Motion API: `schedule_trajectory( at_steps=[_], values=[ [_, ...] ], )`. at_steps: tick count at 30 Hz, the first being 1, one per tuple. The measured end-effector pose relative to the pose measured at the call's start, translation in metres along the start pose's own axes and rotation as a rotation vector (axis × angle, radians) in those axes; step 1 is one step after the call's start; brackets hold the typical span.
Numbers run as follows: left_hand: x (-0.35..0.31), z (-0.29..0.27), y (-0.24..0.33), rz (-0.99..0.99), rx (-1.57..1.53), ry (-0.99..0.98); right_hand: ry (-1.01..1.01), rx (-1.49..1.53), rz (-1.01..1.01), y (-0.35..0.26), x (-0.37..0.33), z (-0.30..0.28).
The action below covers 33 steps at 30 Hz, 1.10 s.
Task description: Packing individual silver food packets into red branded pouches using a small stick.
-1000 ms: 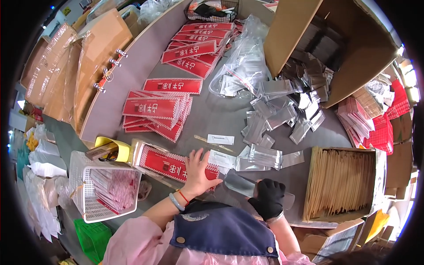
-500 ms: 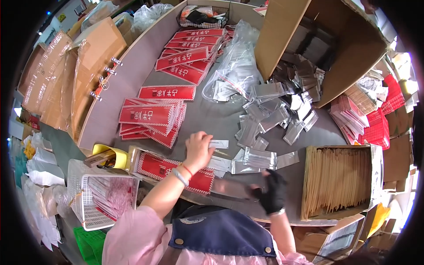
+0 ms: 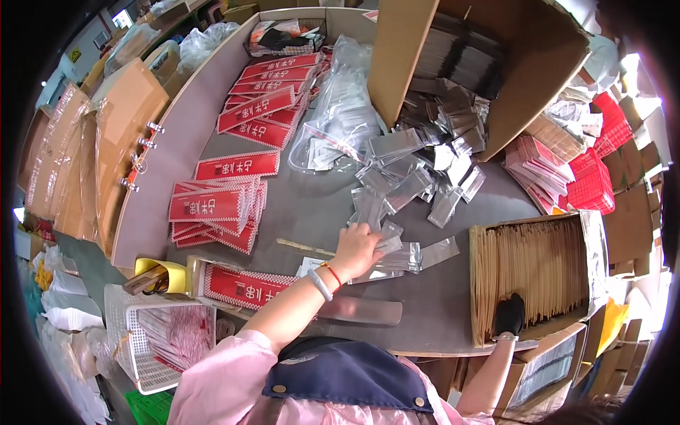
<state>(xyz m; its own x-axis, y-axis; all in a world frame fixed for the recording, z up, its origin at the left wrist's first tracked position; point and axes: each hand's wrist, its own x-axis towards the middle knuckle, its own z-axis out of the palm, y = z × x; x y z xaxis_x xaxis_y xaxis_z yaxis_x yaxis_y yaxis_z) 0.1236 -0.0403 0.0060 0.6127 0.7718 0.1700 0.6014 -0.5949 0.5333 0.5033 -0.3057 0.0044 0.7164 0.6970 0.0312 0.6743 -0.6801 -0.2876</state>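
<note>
My left hand [image 3: 358, 251] is closed at the edge of the silver packets [image 3: 400, 258], its fingertips bent down on a small silver packet [image 3: 390, 239]. Inside the open carton of wooden sticks [image 3: 531, 276] is my right hand [image 3: 510, 314], in a black glove, over the near ends of the sticks; its fingers are too dark to make out. Under my left forearm lies a stack of red printed bags [image 3: 241, 285], with a clear plastic strip [image 3: 361, 310] to its right. One thin pale stick [image 3: 304, 246] lies on the table behind the stack.
Red bags [image 3: 212, 205] lie in piles at left. A clear bag of packets [image 3: 340, 113] and a tall open carton [image 3: 400, 64] spilling silver packets stand at the back. A white basket [image 3: 149, 375] and a yellow holder [image 3: 170, 276] are near left. Red-and-white packs [image 3: 538, 170] lie at right.
My right hand has moved right from the table's front into the stick carton. My left hand has moved right to the silver packets. A thin stick now shows on the table.
</note>
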Motion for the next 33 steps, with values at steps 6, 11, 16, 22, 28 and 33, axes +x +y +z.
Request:
schedule_trajectory(
  at_steps=[6, 11, 16, 22, 28, 33],
  values=[
    [0.004, -0.011, 0.002, 0.017, -0.103, -0.03, -0.091, 0.021, 0.07, -0.014, 0.007, -0.01],
    [-0.038, -0.056, 0.014, 0.026, -0.468, -0.327, 0.069, -0.126, -0.03, 0.022, 0.008, 0.011],
    [-0.12, -0.043, 0.004, 0.061, -0.049, -0.166, 0.307, 0.51, 0.138, 0.002, -0.003, 0.001],
    [-0.146, -0.081, -0.011, 0.027, -0.006, -0.119, -0.407, 0.183, -0.732, -0.183, -0.088, -0.008],
    [-0.148, -0.062, -0.005, 0.074, -0.077, -0.125, -0.393, 0.195, -0.861, -0.213, -0.114, 0.046],
    [-0.143, -0.063, 0.002, 0.087, 0.019, -0.162, -0.339, 0.405, -0.605, -0.205, -0.112, 0.06]
  ],
)
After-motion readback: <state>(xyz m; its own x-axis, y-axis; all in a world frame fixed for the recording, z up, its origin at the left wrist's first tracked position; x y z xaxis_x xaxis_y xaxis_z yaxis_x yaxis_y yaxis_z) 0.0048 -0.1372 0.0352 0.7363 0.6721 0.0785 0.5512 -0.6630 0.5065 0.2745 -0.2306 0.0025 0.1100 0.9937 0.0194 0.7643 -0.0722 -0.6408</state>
